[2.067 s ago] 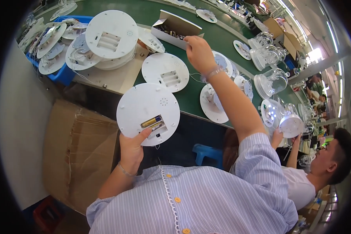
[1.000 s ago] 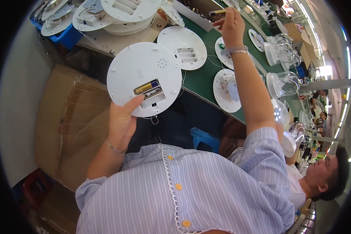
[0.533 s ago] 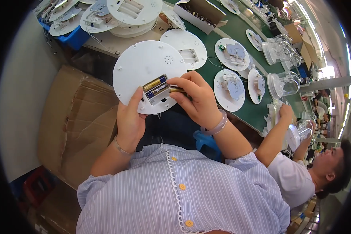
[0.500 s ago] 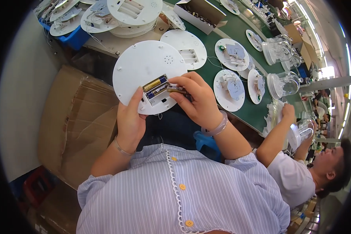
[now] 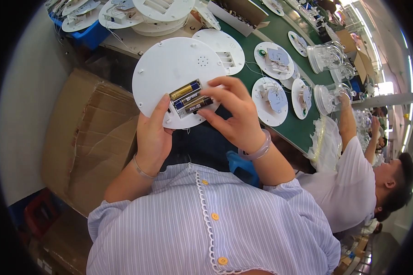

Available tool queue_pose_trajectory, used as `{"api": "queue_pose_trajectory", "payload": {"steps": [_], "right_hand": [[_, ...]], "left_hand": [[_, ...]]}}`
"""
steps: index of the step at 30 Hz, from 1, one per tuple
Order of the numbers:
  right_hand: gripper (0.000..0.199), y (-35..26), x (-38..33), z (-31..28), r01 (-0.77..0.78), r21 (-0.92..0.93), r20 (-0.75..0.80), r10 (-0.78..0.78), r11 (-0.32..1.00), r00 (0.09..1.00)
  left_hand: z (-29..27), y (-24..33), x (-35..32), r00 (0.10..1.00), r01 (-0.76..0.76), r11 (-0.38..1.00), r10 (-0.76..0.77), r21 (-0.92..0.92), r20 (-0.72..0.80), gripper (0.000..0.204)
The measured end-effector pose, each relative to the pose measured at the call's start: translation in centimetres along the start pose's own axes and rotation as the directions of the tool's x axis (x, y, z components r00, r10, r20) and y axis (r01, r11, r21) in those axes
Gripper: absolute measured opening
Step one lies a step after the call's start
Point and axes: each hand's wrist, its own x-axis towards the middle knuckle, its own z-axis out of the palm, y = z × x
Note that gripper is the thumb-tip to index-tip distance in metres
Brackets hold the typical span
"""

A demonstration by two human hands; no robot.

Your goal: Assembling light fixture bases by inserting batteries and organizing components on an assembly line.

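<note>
My left hand point(image 5: 155, 130) holds a round white plastic disc point(image 5: 170, 62) at its lower left rim, with the thumb on top beside a battery compartment. Two gold-and-dark batteries lie in the compartment, an upper battery point(image 5: 185, 90) and a middle battery point(image 5: 188, 98). A third battery point(image 5: 198, 106) sits at the lowest slot, slightly tilted, its right end toward my right palm. Around that end my right hand point(image 5: 236, 114) has its fingers apart; the thumb tip is at the battery's lower edge, and the index finger is slightly blurred above it.
Behind is another white disc point(image 5: 222, 41) with a battery compartment. On the green table point(image 5: 289, 133) lie wired discs point(image 5: 270, 101) and clear domes point(image 5: 326, 98). A box of batteries point(image 5: 236, 17) stands at the back. At right a co-worker point(image 5: 348, 183) reaches toward the domes. A cardboard box point(image 5: 96, 142) stands left.
The third battery has moved from between my right fingers into the lowest slot. My right fingers have spread. The co-worker's arm has reached farther forward to a dome.
</note>
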Motion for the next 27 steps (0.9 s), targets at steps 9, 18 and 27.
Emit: {"api": "queue_pose_trajectory", "payload": {"steps": [9, 18, 27], "right_hand": [[0.057, 1.7, -0.4, 0.2, -0.637, 0.629, 0.382, 0.537, 0.445, 0.752], [0.051, 2.7, -1.0, 2.1, -0.636, 0.682, 0.367, 0.584, 0.361, 0.724], [0.047, 2.7, -1.7, 2.4, -0.157, 0.907, -0.026, 0.424, 0.391, 0.905]], "left_hand": [[0.1, -0.3, -0.3, 1.000, 0.028, 0.999, -0.028, 0.018, -0.001, 0.035], [-0.5, -0.9, -0.3, 1.000, 0.006, 0.995, -0.004, 0.096, -0.015, 0.034], [0.3, 0.6, -0.5, 1.000, 0.025, 0.999, -0.025, -0.019, 0.016, 0.037]]}}
